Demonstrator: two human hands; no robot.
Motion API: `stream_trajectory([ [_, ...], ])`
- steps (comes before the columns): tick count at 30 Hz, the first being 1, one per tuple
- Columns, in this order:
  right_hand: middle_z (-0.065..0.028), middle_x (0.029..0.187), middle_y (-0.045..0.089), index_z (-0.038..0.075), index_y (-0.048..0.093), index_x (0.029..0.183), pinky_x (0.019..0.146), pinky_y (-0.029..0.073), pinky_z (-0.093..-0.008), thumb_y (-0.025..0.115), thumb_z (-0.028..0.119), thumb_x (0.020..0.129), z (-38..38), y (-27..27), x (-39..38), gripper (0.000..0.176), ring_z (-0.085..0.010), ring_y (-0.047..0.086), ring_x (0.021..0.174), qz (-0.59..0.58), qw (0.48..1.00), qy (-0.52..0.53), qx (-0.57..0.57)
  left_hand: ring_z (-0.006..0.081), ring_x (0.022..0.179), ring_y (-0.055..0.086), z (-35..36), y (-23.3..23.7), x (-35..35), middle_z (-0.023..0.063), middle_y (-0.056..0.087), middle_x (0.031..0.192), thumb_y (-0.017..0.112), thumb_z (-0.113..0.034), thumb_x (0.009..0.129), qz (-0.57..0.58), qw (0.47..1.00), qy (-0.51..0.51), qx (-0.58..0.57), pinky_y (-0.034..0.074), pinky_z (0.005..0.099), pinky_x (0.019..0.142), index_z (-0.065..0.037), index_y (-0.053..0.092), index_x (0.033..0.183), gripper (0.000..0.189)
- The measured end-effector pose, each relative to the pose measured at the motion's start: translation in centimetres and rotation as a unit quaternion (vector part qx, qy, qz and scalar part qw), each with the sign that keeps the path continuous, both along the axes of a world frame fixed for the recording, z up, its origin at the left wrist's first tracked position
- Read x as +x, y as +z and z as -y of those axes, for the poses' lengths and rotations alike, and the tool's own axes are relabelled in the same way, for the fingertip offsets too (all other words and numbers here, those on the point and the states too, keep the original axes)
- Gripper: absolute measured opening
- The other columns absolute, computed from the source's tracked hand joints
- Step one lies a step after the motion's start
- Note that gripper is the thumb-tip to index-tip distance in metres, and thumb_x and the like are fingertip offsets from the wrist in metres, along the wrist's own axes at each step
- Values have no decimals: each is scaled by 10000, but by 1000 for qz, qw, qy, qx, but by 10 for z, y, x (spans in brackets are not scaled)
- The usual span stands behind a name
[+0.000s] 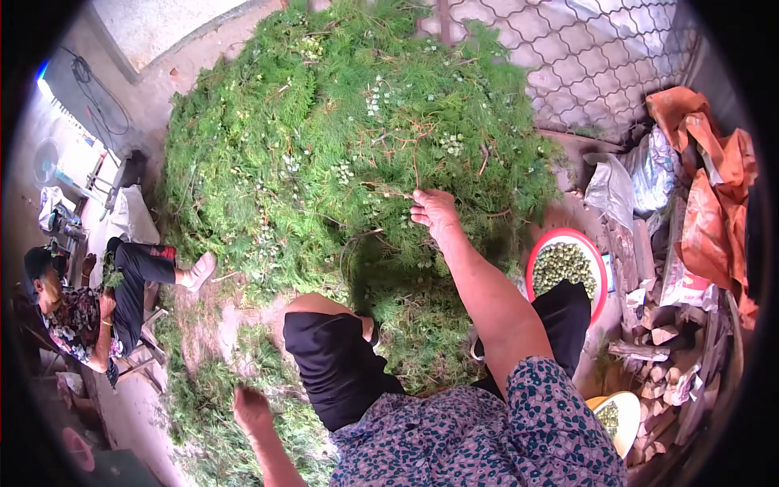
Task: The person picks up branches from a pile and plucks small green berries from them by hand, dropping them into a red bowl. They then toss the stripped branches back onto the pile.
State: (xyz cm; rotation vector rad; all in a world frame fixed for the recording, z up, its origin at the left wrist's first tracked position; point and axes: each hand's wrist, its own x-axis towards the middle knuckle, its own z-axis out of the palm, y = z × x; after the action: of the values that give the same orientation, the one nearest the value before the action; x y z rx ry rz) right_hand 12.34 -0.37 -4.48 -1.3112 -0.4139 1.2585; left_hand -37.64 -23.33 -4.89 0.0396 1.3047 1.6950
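Note:
My right hand is stretched out over a big heap of green conifer branches. Its fingers are closed on a thin, mostly bare brown twig that forks upward over the heap. Pale green cones show in clusters among the foliage. My left hand is low at the left, above loose green sprigs on the floor. Shadow and blur hide how its fingers lie. Beside my right knee stands a red-rimmed white basin holding many small green cones.
Another person sits at the left with a green sprig in the lap. A yellowish bowl with some cones is at lower right. Firewood, plastic sacks and orange sacking line the right side. Wire mesh stands behind.

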Motion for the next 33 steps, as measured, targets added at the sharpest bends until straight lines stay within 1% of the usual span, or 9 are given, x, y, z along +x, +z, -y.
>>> stream_trajectory([
  [5,-99,793,613,-34,562,990,400,499,-264,613,58,792,-1,4,7,224,-148,585,540,68,997,1,22,118,706,537,-59,61,127,38,575,787,582,-112,854,-14,972,-201,120,436,230,602,-15,554,1017,191],
  [7,-99,779,610,-16,564,984,356,453,-259,619,48,772,5,16,-1,228,-149,580,557,88,991,-88,53,107,690,562,-67,73,165,39,618,772,596,-69,834,-220,944,-226,101,438,221,617,-15,615,917,101],
  [9,-100,765,607,3,565,1002,412,482,-286,629,56,757,1,3,4,258,-177,588,604,95,990,-91,45,92,689,567,-72,82,190,37,618,781,594,-28,822,-268,922,-252,122,453,218,606,-8,629,879,70],
  [13,-143,853,603,-12,524,1090,677,546,-399,605,48,786,3,-18,-2,320,-252,606,692,369,929,-35,11,103,635,573,-72,84,224,49,617,771,582,6,829,-267,856,-403,182,468,208,580,13,627,919,101],
  [15,-163,936,587,-31,500,1110,653,547,-404,596,65,815,2,-11,-11,325,-297,613,736,-25,995,-90,21,115,654,589,-75,66,240,60,629,781,603,0,814,-301,818,-457,180,478,222,605,11,628,930,119],
  [19,-152,915,594,-41,525,1054,607,555,-368,603,83,824,-9,-3,-15,273,-284,618,714,-50,997,-62,18,200,756,648,-80,49,252,116,651,834,653,-57,771,-503,718,-430,215,497,269,679,-29,630,931,164],
  [23,-133,809,604,-39,565,922,562,555,-346,609,59,811,-15,12,-24,154,-260,627,670,30,999,-26,-13,189,743,645,-79,55,256,111,650,837,647,-58,779,-490,729,-434,203,498,259,668,-35,628,932,155],
  [27,-144,830,586,-36,527,850,692,564,-428,589,-9,799,-13,11,-31,84,-290,637,754,4,1000,-14,27,102,709,606,-79,57,257,72,634,784,612,-24,816,-445,752,-450,186,482,233,633,19,613,967,157],
  [33,-133,811,565,-34,506,831,702,570,-380,550,-44,813,46,38,-31,48,-279,639,762,-86,989,13,116,174,910,601,-105,64,262,95,607,1029,530,-155,905,-88,888,-419,166,481,275,803,33,533,1128,292],
])
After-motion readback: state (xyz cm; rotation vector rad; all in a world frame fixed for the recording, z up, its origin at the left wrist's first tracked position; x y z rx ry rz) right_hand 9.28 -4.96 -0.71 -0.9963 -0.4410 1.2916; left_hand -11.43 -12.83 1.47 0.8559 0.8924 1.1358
